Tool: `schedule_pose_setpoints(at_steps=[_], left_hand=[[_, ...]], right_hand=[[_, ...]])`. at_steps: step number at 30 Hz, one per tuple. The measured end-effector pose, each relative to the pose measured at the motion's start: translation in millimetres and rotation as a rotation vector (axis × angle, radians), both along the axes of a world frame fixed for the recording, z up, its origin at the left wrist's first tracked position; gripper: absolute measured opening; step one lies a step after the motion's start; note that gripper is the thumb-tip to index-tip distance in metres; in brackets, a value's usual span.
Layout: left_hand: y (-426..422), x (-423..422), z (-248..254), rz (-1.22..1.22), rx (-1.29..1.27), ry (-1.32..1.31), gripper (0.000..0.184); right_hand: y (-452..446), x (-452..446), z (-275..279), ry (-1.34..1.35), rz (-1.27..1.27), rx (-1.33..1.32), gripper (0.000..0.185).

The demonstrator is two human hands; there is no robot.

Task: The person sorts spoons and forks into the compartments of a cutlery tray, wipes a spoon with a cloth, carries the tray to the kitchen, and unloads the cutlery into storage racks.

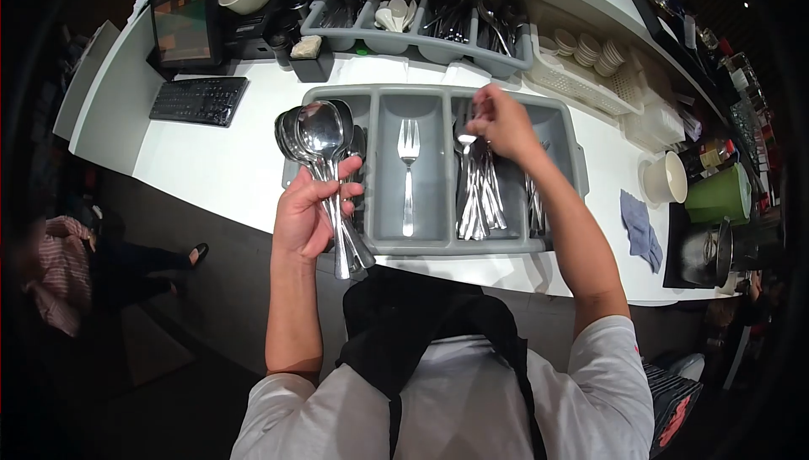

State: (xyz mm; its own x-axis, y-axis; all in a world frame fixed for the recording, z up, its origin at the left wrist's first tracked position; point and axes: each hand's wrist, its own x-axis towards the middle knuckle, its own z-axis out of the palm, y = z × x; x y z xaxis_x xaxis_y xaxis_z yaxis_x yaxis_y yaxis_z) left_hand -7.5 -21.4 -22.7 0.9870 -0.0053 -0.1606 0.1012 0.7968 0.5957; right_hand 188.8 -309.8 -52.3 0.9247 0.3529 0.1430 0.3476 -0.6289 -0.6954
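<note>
**Right hand over the small cutlery, left hand full of big spoons**

Take the middle of the grey tray (pixel 448 165) as the dial's hub, with 12 pointing away from the person. The right hand (pixel 504 127) sits near 2 o'clock, over the far end of the small cutlery (pixel 478 199). That pile runs nearly 12 to 6, its handles fanning toward 6, so most of its length lies between 6 and 7 o'clock from this hand, clearly the nearer one. The fingers are bent inward but blurred; I cannot tell whether they grip a piece.

The left hand (pixel 308 217) is around 8 o'clock, grasping a bunch of big spoons (pixel 321 130) by the handles. Their bowls point between 11 and 12, handles between 5 and 6.

Between the hands, a single fork (pixel 409 147) lies alone in its compartment, tines at 12. The tray rests on the white counter (pixel 211 152).
</note>
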Motion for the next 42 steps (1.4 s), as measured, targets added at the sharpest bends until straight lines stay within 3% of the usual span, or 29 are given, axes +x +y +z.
schedule_pose_setpoints(at_steps=[2,5,8,9,10,11,12,15,20,24,25,28,29,32,33,37,42], left_hand=[[-0.9,0.9,1.3,0.011,0.032,0.021,0.051],[-1.4,3.3,1.4,0.034,0.046,0.043,0.053],[-0.3,6.8,-0.3,0.022,0.007,0.033,0.055],[-1.2,9.0,-1.1,0.026,-0.002,0.034,0.055],[-2.4,10.2,-2.3,0.028,-0.011,0.037,0.055],[-4.0,10.6,-4.7,0.02,-0.009,0.008,0.053],[-7.1,11.1,-4.2,0.027,-0.008,0.017,0.052],[-11.5,8.2,0.4,0.023,0.042,0.034,0.049],[-9.4,7.3,-2.9,0.003,0.025,0.053,0.05],[0.9,2.2,-12.3,0.026,-0.007,0.054,0.049],[5.5,0.6,-12.9,0.033,-0.002,0.049,0.049],[11.7,-7.5,-13.8,0.079,0.008,0.05,0.047],[11.5,-7.5,-12.2,0.099,0.012,0.059,0.047],[6.1,-3.4,-6.3,0.114,0.051,0.08,0.047],[4.2,-2.0,-6.6,0.1,0.045,0.081,0.048],[-1.4,-1.6,-8.9,0.039,0.039,0.065,0.049],[-2.2,-2.3,-6.1,0.039,0.037,0.064,0.05]], right_hand=[[-7.2,5.5,31.8,0.261,-0.042,0.196,0.029],[-10.8,16.6,70.8,-0.05,-0.087,0.433,0.024],[15.8,-5.5,116.4,-0.063,-0.045,0.345,0.022],[30.5,-9.7,106.2,-0.096,-0.011,0.304,0.022],[49.8,-24.3,105.6,0.049,-0.01,0.22,0.024],[63.6,-25.1,76.6,-0.042,0.047,0.089,0.028],[77.3,-28.3,59.3,0.113,0.088,-0.032,0.034],[110.2,-29.8,-5.6,0.128,0.113,-0.184,0.042],[130.6,-40.8,-20.4,0.118,0.122,-0.264,0.03],[109.7,-37.5,-9.4,-0.034,0.291,-0.297,0.029],[93.0,-37.3,-1.9,-0.154,0.196,-0.048,0.028],[36.6,-13.2,41.1,-0.066,0.02,-0.197,0.029],[22.7,-4.3,42.5,-0.008,-0.014,-0.367,0.033],[10.0,-14.2,17.4,-0.076,0.024,-0.579,0.036],[11.7,-19.2,7.6,-0.181,0.102,-0.607,0.045],[9.5,-19.1,-7.5,-0.278,0.064,-0.418,0.045],[0.4,-6.5,5.8,0.148,0.184,-0.139,0.032]])
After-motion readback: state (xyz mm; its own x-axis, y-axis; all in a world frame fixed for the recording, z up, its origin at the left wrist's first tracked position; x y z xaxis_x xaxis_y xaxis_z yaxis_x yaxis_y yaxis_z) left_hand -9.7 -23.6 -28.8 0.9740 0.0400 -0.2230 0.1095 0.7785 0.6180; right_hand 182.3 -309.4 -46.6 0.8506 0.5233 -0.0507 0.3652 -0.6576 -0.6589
